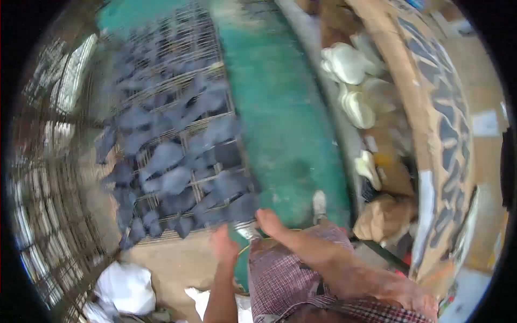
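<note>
A long wire rack [189, 145] stretches away in front of me, spread with several dark blue-grey flat cut pieces [162, 158]. At its near edge, my left hand [223, 242] is closed on the frame, its fingers smeared by motion. My right hand [269, 222] is closed at the rack's near right corner, beside a dark piece [243, 206]. The pieces partly hide the wires, and both sets of fingertips are hard to make out.
Green floor [283, 118] runs along the rack's right side. Beyond it lie pale rounded pieces [347, 63], a brown paper bag [379, 218] and a long board with dark pieces [444, 110]. Stacked racks [46, 215] stand left, near a white bag [125, 288].
</note>
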Tool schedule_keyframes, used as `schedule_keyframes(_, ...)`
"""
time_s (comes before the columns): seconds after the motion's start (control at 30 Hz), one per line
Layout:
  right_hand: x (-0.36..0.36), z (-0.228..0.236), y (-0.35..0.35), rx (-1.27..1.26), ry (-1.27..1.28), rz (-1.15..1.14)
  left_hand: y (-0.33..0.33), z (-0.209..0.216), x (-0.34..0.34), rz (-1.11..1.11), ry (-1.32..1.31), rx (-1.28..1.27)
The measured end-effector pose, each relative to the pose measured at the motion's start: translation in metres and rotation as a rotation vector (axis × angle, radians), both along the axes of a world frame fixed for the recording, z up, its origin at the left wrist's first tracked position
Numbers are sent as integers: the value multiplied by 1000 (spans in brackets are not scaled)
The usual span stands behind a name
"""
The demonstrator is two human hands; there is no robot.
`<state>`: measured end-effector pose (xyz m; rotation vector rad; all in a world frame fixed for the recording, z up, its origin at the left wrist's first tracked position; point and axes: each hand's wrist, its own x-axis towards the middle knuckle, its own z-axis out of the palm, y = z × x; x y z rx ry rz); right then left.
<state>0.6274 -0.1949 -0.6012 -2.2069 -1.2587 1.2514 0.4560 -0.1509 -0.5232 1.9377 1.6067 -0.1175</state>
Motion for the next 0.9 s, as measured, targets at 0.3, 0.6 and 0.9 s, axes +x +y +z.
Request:
schedule_keyframes(0.3,148,128,-40,171,386,28,-88,88,30,155,158,315)
schedule_keyframes(0.6,415,379,-265,177,-683,-342,-38,180,354,68,-793,-241)
schedule_keyframes(0.9,510,349,-388,85,-1005,-1135,-158,245,523,-553,-836,-438)
